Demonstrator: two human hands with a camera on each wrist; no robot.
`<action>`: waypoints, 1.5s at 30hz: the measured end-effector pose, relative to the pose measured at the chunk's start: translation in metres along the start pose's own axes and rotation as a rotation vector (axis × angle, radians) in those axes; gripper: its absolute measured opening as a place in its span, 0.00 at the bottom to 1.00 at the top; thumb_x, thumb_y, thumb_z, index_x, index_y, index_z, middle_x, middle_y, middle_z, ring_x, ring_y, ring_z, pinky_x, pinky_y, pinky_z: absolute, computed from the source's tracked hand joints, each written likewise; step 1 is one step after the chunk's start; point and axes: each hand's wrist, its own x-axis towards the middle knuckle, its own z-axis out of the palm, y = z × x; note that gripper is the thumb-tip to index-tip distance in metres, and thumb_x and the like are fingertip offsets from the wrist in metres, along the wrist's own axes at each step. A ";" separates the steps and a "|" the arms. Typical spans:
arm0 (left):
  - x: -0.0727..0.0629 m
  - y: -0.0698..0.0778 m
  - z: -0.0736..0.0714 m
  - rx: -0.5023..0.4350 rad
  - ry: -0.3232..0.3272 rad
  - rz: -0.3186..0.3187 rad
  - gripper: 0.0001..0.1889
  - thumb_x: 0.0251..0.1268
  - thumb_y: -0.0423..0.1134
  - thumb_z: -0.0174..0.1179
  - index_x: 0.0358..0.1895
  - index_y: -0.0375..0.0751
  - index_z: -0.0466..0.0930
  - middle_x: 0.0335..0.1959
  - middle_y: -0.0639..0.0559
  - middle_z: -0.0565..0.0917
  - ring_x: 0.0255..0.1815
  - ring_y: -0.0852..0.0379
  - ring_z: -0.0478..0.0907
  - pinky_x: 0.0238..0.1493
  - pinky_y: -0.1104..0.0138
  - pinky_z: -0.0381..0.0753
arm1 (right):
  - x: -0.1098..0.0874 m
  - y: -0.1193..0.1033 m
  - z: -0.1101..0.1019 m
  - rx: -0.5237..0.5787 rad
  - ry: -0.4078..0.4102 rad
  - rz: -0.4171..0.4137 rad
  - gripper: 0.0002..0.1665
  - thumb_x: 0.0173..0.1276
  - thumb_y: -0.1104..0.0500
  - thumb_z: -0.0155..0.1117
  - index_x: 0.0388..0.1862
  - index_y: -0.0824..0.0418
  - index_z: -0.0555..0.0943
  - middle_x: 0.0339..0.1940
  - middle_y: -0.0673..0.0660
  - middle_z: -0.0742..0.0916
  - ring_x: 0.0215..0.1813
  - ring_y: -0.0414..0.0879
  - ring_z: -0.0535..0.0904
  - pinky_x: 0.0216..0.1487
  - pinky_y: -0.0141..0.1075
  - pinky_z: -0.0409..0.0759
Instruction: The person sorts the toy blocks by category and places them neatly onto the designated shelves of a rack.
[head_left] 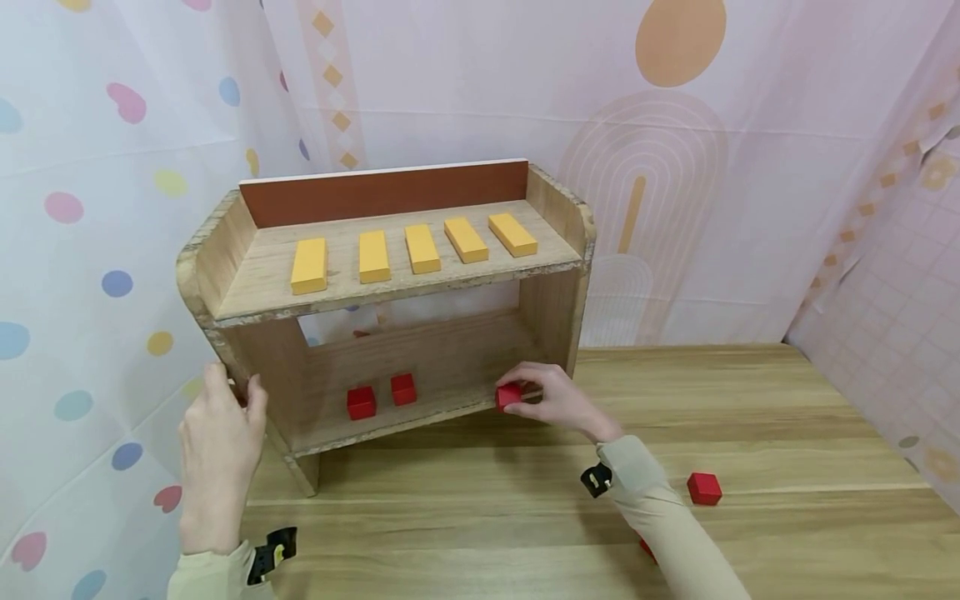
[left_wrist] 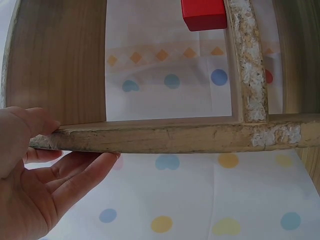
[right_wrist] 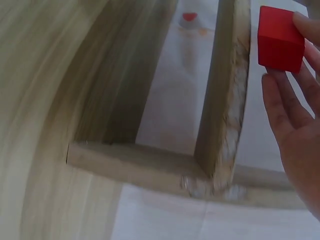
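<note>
A small wooden shelf (head_left: 213, 258) stands on the table at an angle. My left hand (head_left: 221, 450) grips its left side panel; in the left wrist view the thumb lies at the inner face and the fingers (left_wrist: 82, 180) on the outside. My right hand (head_left: 558, 400) pinches a red cube (right_wrist: 281, 40) between thumb and fingers at the front edge of the lower board, near its right end. Further left on that board sit two red cubes, one (head_left: 362, 403) slightly nearer the front than the other (head_left: 403, 389).
Several yellow blocks (head_left: 422, 248) lie in a row on the upper board. On the table (head_left: 465, 517), a red cube (head_left: 704, 489) lies to the right of my right forearm, and another red piece (head_left: 647, 547) is mostly hidden by the sleeve. Patterned curtains (head_left: 465, 75) hang behind.
</note>
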 end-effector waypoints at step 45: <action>-0.001 0.000 0.001 -0.005 0.038 0.031 0.12 0.68 0.34 0.51 0.40 0.24 0.65 0.24 0.27 0.75 0.19 0.31 0.74 0.19 0.45 0.71 | 0.015 -0.012 0.073 -0.886 0.251 -0.334 0.31 0.62 0.52 0.66 0.63 0.60 0.72 0.62 0.56 0.79 0.56 0.47 0.80 0.56 0.39 0.79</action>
